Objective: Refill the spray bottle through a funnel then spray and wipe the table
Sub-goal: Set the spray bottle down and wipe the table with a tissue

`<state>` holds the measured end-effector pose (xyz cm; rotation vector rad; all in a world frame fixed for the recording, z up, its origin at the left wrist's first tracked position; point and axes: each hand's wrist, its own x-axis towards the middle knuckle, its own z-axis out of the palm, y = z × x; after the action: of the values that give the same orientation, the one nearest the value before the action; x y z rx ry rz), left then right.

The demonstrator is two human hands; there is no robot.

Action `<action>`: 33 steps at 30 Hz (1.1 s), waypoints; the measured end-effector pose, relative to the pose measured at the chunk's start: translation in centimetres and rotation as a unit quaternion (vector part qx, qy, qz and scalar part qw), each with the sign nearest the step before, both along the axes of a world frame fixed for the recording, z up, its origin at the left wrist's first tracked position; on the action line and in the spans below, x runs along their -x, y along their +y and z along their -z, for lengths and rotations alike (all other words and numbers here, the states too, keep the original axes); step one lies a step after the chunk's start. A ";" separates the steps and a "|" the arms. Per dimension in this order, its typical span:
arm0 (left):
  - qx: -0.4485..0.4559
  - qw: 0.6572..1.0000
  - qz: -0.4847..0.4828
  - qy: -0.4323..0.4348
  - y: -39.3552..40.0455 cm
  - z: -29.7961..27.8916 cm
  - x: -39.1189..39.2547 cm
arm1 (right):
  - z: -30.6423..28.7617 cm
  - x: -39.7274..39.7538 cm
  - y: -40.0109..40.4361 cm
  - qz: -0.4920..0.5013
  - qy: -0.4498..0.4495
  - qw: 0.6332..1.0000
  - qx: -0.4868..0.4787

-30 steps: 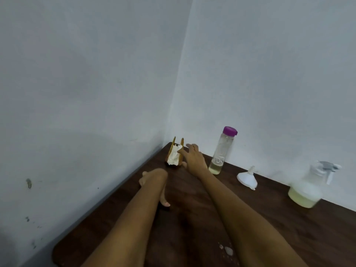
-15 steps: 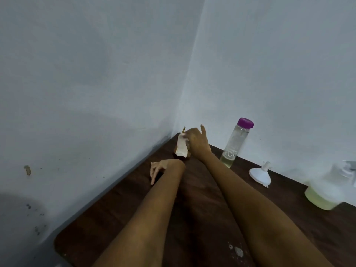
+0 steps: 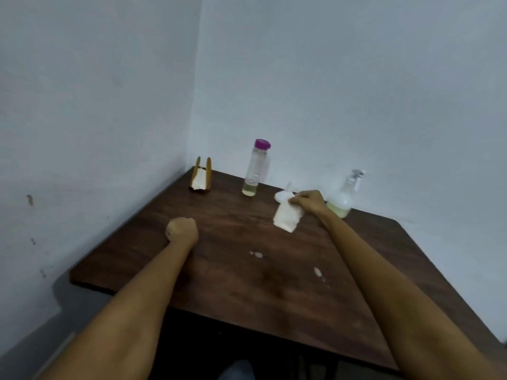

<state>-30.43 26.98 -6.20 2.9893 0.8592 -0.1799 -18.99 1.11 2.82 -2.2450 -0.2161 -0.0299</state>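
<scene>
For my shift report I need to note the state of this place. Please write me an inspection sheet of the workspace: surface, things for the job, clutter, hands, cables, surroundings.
Surface: dark wooden table, with small pale wet spots near the middle.
Job's things: spray bottle upright at the back right, pale liquid in its lower part; white funnel lying beside it; clear bottle with purple cap, a little yellowish liquid at the bottom; white tissue.
Clutter: wooden tissue holder in the corner, tissues inside.
Hands: left hand curled in a fist, holds nothing; right hand pinches the tissue.
Cables: nothing seen.
Surroundings: pale walls meeting at a corner, some dark marks.
</scene>
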 end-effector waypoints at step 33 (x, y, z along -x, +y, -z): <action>-0.021 0.980 0.018 -0.199 1.0 2.3 6.7 | 11.2 12.2 9.0 -0.133 0.002 0.975 0.179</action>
<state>-37.15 27.93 -8.47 2.9205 0.7670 0.4265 -31.16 10.09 -8.35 -2.5529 -0.5571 0.1687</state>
